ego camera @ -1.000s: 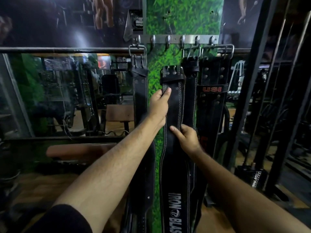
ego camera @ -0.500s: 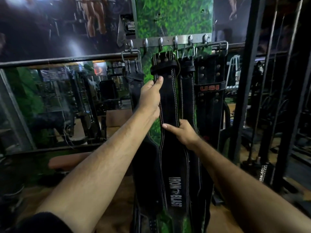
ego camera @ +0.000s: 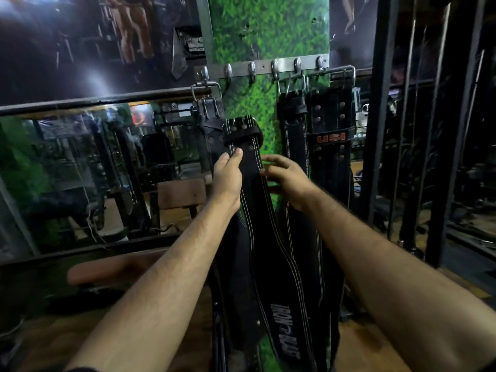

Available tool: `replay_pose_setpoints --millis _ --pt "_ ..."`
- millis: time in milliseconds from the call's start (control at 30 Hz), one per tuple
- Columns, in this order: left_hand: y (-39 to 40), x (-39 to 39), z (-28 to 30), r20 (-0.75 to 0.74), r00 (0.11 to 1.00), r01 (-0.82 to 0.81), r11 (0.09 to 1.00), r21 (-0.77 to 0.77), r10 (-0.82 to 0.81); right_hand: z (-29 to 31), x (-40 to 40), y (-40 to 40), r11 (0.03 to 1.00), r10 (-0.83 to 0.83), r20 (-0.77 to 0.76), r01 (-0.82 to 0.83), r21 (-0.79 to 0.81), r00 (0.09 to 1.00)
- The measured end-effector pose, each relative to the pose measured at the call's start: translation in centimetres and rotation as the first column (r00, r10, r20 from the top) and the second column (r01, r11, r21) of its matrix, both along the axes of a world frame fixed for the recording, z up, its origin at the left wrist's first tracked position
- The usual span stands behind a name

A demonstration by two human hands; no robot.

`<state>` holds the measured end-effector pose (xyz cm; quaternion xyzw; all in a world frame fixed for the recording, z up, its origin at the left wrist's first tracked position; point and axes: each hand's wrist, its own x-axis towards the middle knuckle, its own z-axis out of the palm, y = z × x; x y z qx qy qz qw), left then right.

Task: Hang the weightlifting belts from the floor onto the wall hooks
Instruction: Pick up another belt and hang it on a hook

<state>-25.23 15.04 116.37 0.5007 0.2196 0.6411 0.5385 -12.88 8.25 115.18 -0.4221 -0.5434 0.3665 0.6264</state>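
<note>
My left hand (ego camera: 228, 175) has its grip pinched on the white-stitched belt (ego camera: 252, 210) just under its top loop, thumb on the front face. My right hand (ego camera: 284, 175) sits at three o'clock of the left, fingers spread and loose, holding nothing; motion blur keeps me from saying whether the fingertips touch the belt's edge.

The belt's top end is well below the hook rail (ego camera: 268, 67), at about six o'clock from the free hooks, and its long tail hangs down toward the floor. A buckle (ego camera: 205, 88) already occupies the hook at the rail's nine o'clock end, and the USI belt (ego camera: 330, 135) with its neighbour fills the three o'clock end. The middle hooks look free.

As I judge it, the step is raising the top end to one of those middle hooks. I cannot see this belt's buckle; it seems to lie behind the folded loop. So I would bring the right hand in to find and turn out the metal frame, keep the left pinch firm to carry the weight, then lift straight toward twelve o'clock and drop the frame over the hook tip. The risk is the heavy tail swinging into the hung belts and knocking one loose.
</note>
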Motion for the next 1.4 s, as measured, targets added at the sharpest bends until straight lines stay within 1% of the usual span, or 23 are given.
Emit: replay_pose_setpoints --millis 67,100,200,267,333,467,533,600,667,733,767,833,867,900,967,1067,1133,1233,1267,1333,1400 --pt "1.2 0.1 -1.1 -0.029 0.999 -0.03 1.0 -0.006 0.03 1.3 -0.9 0.3 0.993 -0.09 0.002 0.089 0.075 0.996" --pt "1.6 0.0 -1.5 -0.053 0.998 -0.02 1.0 -0.015 0.019 2.0 -1.3 0.3 0.988 -0.124 -0.006 0.124 0.089 0.992" --pt "-1.4 -0.9 -0.9 -0.17 0.985 -0.007 1.0 0.002 0.007 3.6 -1.9 0.5 0.982 -0.179 -0.025 0.18 0.059 0.984" --pt "-1.4 -0.7 -1.0 -0.232 0.972 0.049 0.998 0.041 -0.038 4.3 -1.7 0.8 0.975 -0.22 -0.026 0.22 0.036 0.975" --pt "-1.1 -0.8 -1.1 -0.265 0.963 0.061 0.997 0.055 -0.045 4.8 -1.2 1.1 0.973 -0.227 -0.009 0.227 0.041 0.974" --pt "-0.5 -0.4 -0.8 -0.376 0.924 -0.005 0.985 0.17 0.069 5.7 0.2 1.2 0.994 -0.108 -0.025 0.108 -0.005 0.994" --pt "-0.8 0.1 -0.2 -0.357 0.927 -0.038 0.976 0.215 0.115 5.7 0.5 1.8 0.995 -0.101 0.028 0.101 0.016 0.994" --pt "-1.2 0.6 0.6 -0.299 0.941 -0.094 0.97 0.224 0.16 5.3 0.9 2.5 0.992 -0.111 0.049 0.107 0.072 0.993" --pt "-1.2 0.9 1.5 -0.209 0.959 -0.15 0.969 0.197 0.191 5.2 1.3 3.2 0.984 -0.125 0.049 0.117 0.134 0.991" --pt "-0.8 1.2 2.5 -0.14 0.972 -0.168 0.977 0.134 0.186 5.3 1.9 3.7 0.971 -0.145 0.067 0.129 0.202 0.987" --pt "-0.6 1.3 3.2 -0.129 0.964 -0.22 0.969 0.116 0.234 5.3 2.2 4.0 0.966 -0.155 0.081 0.134 0.223 0.984" --pt "0.3 1.7 4.3 -0.187 0.883 -0.403 0.9 0.168 0.43 5.3 2.8 4.3 0.954 -0.18 0.145 0.137 0.268 0.973" --pt "0.6 1.9 4.7 -0.208 0.847 -0.452 0.868 0.205 0.49 5.2 3.1 4.6 0.944 -0.199 0.173 0.141 0.299 0.965" --pt "1.0 2.2 5.1 -0.224 0.829 -0.468 0.856 0.22 0.512 5.2 3.4 4.9 0.931 -0.22 0.183 0.151 0.331 0.958" --pt "1.5 2.6 5.6 -0.252 0.854 -0.425 0.889 0.169 0.456 5.2 4.2 5.3 0.903 -0.266 0.173 0.182 0.39 0.948" --pt "2.1 3.1 6.0 -0.27 0.874 -0.401 0.913 0.07 0.404 5.2 4.7 6.0 0.893 -0.296 0.235 0.181 0.411 0.926" --pt "2.7 3.5 6.4 -0.229 0.905 -0.361 0.932 0.028 0.358 5.2 5.1 6.9 0.89 -0.315 0.272 0.183 0.419 0.909" --pt "3.8 4.0 6.8 -0.155 0.97 -0.199 0.978 -0.063 0.187 5.5 5.8 7.9 0.894 -0.329 0.29 0.197 0.402 0.899" --pt "4.2 4.2 6.8 -0.126 0.977 -0.179 0.981 -0.071 0.17 5.8 5.9 7.9 0.891 -0.347 0.292 0.216 0.398 0.891" --pt "4.7 4.8 7.1 -0.093 0.971 -0.226 0.974 -0.032 0.222 6.7 6.2 8.1 0.869 -0.416 0.285 0.284 0.406 0.864" --pt "4.8 5.4 7.8 -0.038 0.961 -0.275 0.961 0.009 0.275 7.8 6.4 8.4 0.824 -0.504 0.243 0.376 0.424 0.829"
